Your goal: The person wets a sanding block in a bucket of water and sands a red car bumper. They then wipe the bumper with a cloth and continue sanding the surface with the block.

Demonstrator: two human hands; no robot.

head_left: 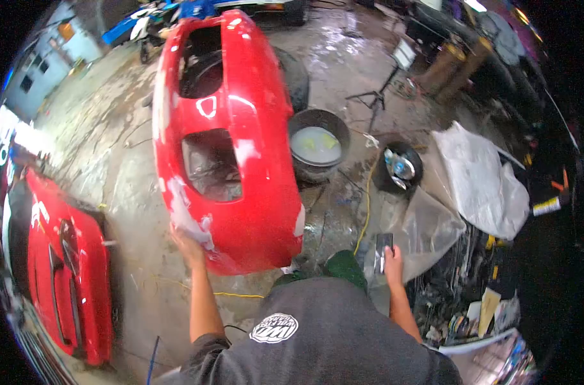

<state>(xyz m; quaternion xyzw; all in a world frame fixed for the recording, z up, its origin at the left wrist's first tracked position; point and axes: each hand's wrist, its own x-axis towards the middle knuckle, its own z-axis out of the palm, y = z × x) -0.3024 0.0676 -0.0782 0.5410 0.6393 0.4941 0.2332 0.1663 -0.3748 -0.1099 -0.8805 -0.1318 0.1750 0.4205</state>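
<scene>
A large red car bumper point(260, 167) with pale, bare-looking patches stands in front of me, its two big openings facing left. My left hand point(188, 247) touches its near left edge, beside a whitish patch point(184, 212). The fingers lie outstretched along the surface, partly blurred. To the right, away from the bumper, my right hand point(393, 262) is closed around a dark, flat rectangular block point(383, 249). Its exact kind is not clear.
A black bucket point(342, 131) of cloudy liquid stands right of the bumper. A smaller black bin point(417, 168), a tripod point(376, 96), plastic sheeting point(481, 179) and a yellow cord point(364, 224) lie further right. Another red car panel point(89, 276) stands at left. The concrete floor looks wet.
</scene>
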